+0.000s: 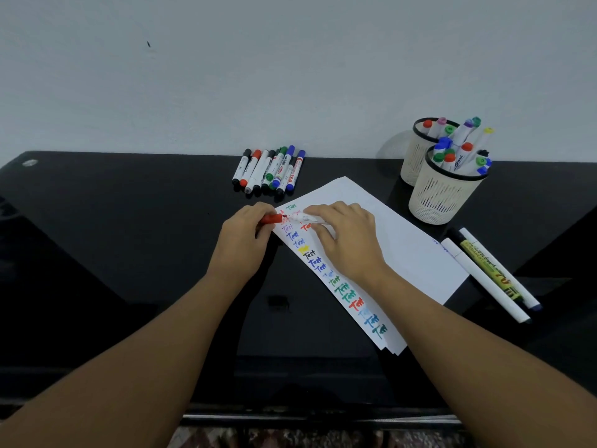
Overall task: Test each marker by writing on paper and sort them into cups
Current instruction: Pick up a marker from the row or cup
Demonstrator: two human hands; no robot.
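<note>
Two hands meet over the top edge of a sheet of paper on a dark table. The left hand has its fingers curled around a red cap. The right hand pinches a white marker near its front end, fingers bent over the barrel. Cap and marker lie on one line, running left to right between the hands, with the marker's tip pointing left toward the cap's mouth. The two are just apart or barely touching; the blur makes it hard to tell which.

Under and below the right hand, a column of small coloured test words runs down the paper's left edge toward the person. A fresh red word sits just beneath the marker, so this marker looks already tested and the cap appears to be going back on.

Up and to the right of the right hand stand two pale mesh cups, both holding markers, the nearer one closest to that hand. Above the left hand lies an untested group of markers side by side. Right of the right hand, past the paper, three long pens lie together.

The next move likely depends on keeping cap and barrel on the same axis, then carrying the marker up and right with the right hand.
</note>
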